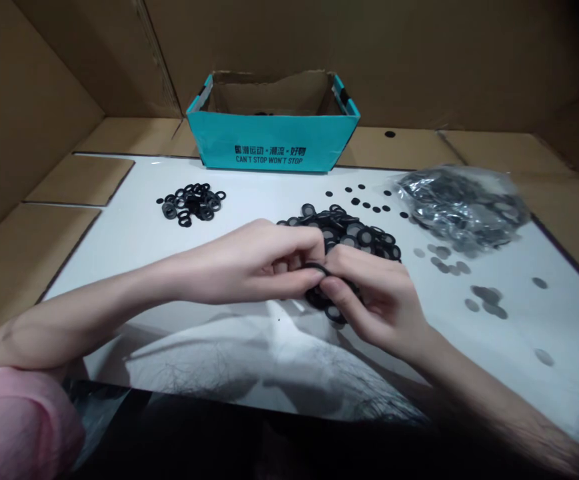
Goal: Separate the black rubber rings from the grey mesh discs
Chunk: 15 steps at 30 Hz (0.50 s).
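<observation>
Both hands meet over the middle of the white table, pinching one black rubber ring (316, 267) between them. My left hand (274, 260) grips its left side between thumb and curled fingers. From the right, my right hand (374, 290) holds the other side, thumb pressed on it. Whether a grey disc sits inside this ring is hidden by the fingers. Under and behind the hands lies a pile of black rings with grey mesh centres (352, 230), partly covered by them. Farther left is a smaller heap of open black rings (194, 202).
A turquoise box (272, 137) with printed lettering stands at the back. A clear plastic bag of grey discs (462, 207) lies at the right. Loose grey discs (489, 297) are scattered near it, and small black discs (366, 205) behind the pile. Cardboard walls (369, 53) surround the table.
</observation>
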Available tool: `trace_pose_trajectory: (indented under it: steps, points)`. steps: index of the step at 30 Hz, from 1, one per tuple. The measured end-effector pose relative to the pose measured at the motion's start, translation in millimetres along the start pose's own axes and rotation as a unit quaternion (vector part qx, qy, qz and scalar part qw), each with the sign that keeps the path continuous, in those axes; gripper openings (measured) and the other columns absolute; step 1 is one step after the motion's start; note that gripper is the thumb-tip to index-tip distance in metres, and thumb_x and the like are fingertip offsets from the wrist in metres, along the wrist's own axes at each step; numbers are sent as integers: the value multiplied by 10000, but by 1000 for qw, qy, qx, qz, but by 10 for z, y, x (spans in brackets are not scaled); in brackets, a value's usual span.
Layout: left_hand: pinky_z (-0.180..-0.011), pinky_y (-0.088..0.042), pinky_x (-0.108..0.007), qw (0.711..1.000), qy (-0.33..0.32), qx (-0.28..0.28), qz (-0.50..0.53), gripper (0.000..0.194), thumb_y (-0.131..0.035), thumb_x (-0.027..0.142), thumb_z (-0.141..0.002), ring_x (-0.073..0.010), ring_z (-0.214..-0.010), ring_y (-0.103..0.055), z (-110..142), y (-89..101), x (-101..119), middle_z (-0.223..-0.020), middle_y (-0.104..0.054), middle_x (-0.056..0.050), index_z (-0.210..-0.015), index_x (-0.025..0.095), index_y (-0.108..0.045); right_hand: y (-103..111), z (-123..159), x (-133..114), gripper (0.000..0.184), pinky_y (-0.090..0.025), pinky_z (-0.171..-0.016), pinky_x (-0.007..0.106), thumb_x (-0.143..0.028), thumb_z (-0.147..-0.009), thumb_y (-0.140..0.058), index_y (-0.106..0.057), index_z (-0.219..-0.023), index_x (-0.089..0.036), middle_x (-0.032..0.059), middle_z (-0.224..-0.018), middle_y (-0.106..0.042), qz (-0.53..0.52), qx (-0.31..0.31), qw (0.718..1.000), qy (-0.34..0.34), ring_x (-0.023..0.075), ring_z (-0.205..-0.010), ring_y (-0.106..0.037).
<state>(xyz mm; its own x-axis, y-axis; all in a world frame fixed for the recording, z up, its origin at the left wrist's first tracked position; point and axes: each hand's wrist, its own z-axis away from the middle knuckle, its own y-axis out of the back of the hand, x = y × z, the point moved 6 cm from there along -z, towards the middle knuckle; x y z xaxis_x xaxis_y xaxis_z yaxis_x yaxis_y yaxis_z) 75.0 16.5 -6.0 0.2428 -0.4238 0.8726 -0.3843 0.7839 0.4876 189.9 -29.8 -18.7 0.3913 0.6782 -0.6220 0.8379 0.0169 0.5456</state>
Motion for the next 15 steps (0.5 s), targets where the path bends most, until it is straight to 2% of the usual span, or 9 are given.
trace_pose_trajectory:
  steps: [4, 7, 10, 15]
  points:
    - [-584, -523, -153, 988, 23, -1, 153, 107, -523, 223, -931, -85, -652, -654, 9, -76, -38, -708, -662, 3, -857, 156, -485, 36, 28, -2, 189, -399, -540, 255, -112, -892, -516, -538, -720, -186, 0, -627, -533, -32, 54, 998, -20, 104, -593, -484]
    - [-519, -497, -142, 979, 51, -29, 193, 130, -610, 174, -870, -86, -566, -647, -2, -91, -57, -630, -647, 19, -820, 155, -492, 40, 52, -17, 184, -411, -537, 264, -117, -887, -515, -563, -725, -190, 3, -620, -554, -36, 86, 995, -35, 113, -590, -505]
    - [-482, -468, -134, 981, 79, -55, 170, 138, -630, 153, -831, -84, -528, -632, -3, -63, -60, -597, -625, 27, -777, 153, -503, 11, 42, -42, 183, -412, -540, 264, -103, -880, -524, -568, -724, -187, 3, -618, -558, -32, 70, 997, -26, 108, -584, -504]
    - [-469, -402, -109, 998, 45, -21, 27, 128, -615, 128, -787, -47, -531, -516, 3, 33, -5, -571, -521, 49, -698, 143, -525, -39, 1, -43, 109, -426, -588, 275, -106, -874, -544, -576, -801, -181, 18, -676, -582, 8, -2, 1000, 20, 116, -631, -516]
